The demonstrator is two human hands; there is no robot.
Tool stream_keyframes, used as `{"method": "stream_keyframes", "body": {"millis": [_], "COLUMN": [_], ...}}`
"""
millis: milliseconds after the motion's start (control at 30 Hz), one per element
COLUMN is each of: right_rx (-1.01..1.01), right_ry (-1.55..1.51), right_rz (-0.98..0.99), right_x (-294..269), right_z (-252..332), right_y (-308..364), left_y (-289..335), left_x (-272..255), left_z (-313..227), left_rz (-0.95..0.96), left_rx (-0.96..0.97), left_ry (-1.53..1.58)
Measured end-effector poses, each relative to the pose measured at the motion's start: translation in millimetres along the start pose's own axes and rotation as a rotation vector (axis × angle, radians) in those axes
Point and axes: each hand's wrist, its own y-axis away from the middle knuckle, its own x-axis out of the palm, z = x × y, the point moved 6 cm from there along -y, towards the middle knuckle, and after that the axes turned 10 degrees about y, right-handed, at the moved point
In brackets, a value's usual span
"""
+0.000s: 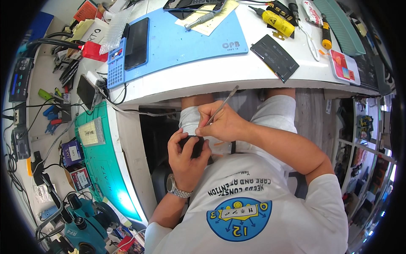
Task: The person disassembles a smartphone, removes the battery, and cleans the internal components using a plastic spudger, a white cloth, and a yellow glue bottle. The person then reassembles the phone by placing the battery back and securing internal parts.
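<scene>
Over my lap, below the bench's front edge, my left hand [186,157] is closed around a small black object [193,146]. Its fingers cover much of that object, so its kind cannot be made out. Just above it, my right hand [225,122] pinches a thin metal pry tool [225,104]. One flat end of the tool points up and away to the right; the other end is hidden by my fingers, close to the black object. The fingertips of both hands nearly meet.
The white bench [177,82] carries a blue mat [186,51] with a dark phone [137,44], a black battery [275,57], a yellow bottle [278,23] and a red-and-white card [343,67]. At left are a green mat [99,158] and a teal microscope [86,228].
</scene>
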Motion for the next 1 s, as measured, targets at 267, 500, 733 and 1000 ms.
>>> {"method": "stream_keyframes", "body": {"millis": [267, 500, 733, 1000], "right_rx": [-0.055, -0.349, -0.587, -0.553], "right_ry": [0.051, 0.102, 0.106, 0.223], "right_rz": [-0.041, -0.126, -0.202, -0.272], "right_x": [1.0, 6.4, 11.2, 14.8], "right_z": [4.5, 4.6, 9.7, 17.7], "right_y": [9.7, 26.3, 43.6, 52.7], "left_y": [-0.6, -6.0, -7.4, -9.2], "left_x": [5.1, -1.0, -4.7, -4.3], "left_z": [0.4, -2.9, -2.4, -4.7], "left_rz": [-0.004, 0.046, 0.071, 0.089], "left_rx": [-0.114, -0.158, -0.152, -0.155], "left_ry": [-0.046, -0.091, -0.089, -0.101]}}
